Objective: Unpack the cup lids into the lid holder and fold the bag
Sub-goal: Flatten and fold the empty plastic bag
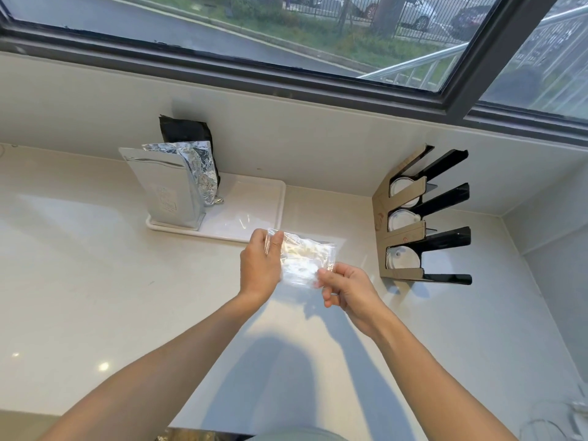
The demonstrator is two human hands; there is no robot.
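Clear bag (300,261) held above the worktop (95,281), folded small. Left hand (259,265) in closed grip on its left edge; right hand (345,289) pinching the lower right corner. Lids (402,257) stacked in the holder (420,218), right. Foil pouches (171,186) on tray (254,202) behind.

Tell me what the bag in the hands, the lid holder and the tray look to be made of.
Bag: thin clear plastic film, glossy; the counter shows through it and it crinkles.
Lid holder: brown cardboard front, matte, with glossy black dividers, probably plastic or acrylic.
Tray: smooth white, faintly shiny; plastic or melamine, cannot tell which.
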